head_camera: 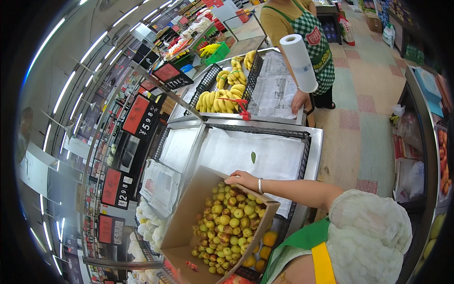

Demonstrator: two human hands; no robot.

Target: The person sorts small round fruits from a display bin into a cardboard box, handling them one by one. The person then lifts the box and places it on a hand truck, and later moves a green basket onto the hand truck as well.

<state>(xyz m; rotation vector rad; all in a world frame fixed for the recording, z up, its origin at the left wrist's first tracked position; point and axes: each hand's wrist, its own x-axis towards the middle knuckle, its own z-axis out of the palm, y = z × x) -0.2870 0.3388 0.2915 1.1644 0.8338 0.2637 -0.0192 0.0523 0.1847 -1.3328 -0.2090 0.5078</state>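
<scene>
My right hand [244, 179], with a bracelet at the wrist, grips the upper rim of an open cardboard box [184, 213]. The box is tilted and holds many green and brown jujubes [227, 220]. A skin-coloured patch by the box's lower left edge may be part of my left hand; its grip cannot be made out. Beyond the box lies a black plastic crate [306, 149] lined with white paper [223, 152], with one green leaf [253, 157] on it. Orange fruits [265, 252] sit beside the box, partly hidden by it.
Bananas [220, 101] fill part of a crate behind a metal divider. A co-worker in a checked apron [315, 46] rests a hand [300, 101] on that stand's edge, near a plastic bag roll [298, 63]. Price signs [136, 115] and white-wrapped produce [150, 227] are at left.
</scene>
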